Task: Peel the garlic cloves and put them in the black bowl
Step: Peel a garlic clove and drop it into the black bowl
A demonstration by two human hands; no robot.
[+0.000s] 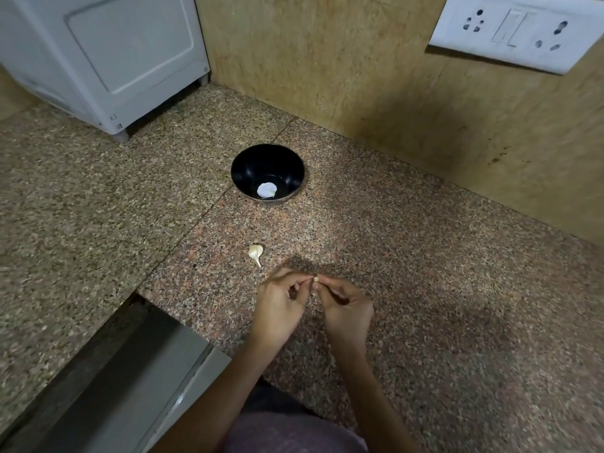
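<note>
**Clove pinched between both hands, bowl well beyond**

Pinching one small garlic clove (315,279) from both sides. With the left hand (281,305), thumb and forefinger closed on the clove's left end, other fingers loosely curled. With the right hand (346,308), fingertips closed on its right end, remaining fingers folded toward the palm. Holding it just above the speckled granite counter (425,289), hands meeting only at the clove. Too small to tell how much skin is left on it.

Just beyond the left hand, lying on the counter and apart from both hands: a second piece of garlic (255,253), pale, thin stalk pointing toward the hands. Farther back, well apart from the hands and standing upright: the black bowl (248,165), with something small and white (267,190) at its bottom. Cannot tell whether peeled clove or glare.

Behind the bowl, a tan wall (327,60). High on it at the right, a white socket panel (519,31). At the far left, on short feet, a white appliance (108,50). At the lower left, below the counter's edge, a grey metal surface (130,371)
</note>
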